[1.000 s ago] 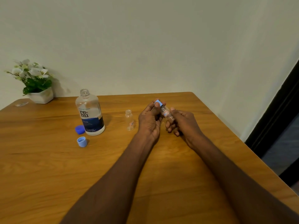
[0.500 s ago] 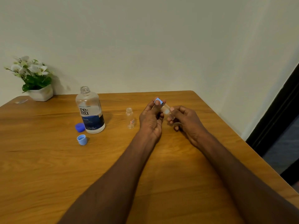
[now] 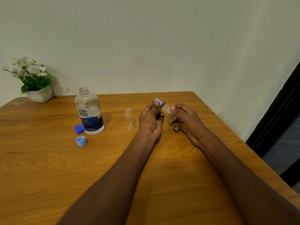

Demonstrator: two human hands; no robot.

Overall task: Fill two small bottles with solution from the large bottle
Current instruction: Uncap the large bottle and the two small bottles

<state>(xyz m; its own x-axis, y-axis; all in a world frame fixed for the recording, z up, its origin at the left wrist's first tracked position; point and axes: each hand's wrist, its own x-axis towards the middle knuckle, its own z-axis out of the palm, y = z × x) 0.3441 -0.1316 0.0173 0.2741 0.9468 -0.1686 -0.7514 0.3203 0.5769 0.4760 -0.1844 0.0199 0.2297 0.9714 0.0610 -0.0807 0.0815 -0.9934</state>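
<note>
Gripping a tilted small bottle (image 3: 167, 109) above the tabletop (image 3: 48, 176), the right hand (image 3: 185, 120) steadies it while the left hand (image 3: 151, 120) pinches its blue cap (image 3: 158, 102), seemingly unscrewing; pouring from the open large bottle (image 3: 89, 112) at left likely follows.

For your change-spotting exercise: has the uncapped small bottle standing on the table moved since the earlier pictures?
No. The small bottle stands upright at the same spot between the large bottle and the left hand.

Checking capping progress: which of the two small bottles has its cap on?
The small bottle held tilted between both hands, wearing a light blue cap. The other small bottle stands open beside the large bottle.
</note>
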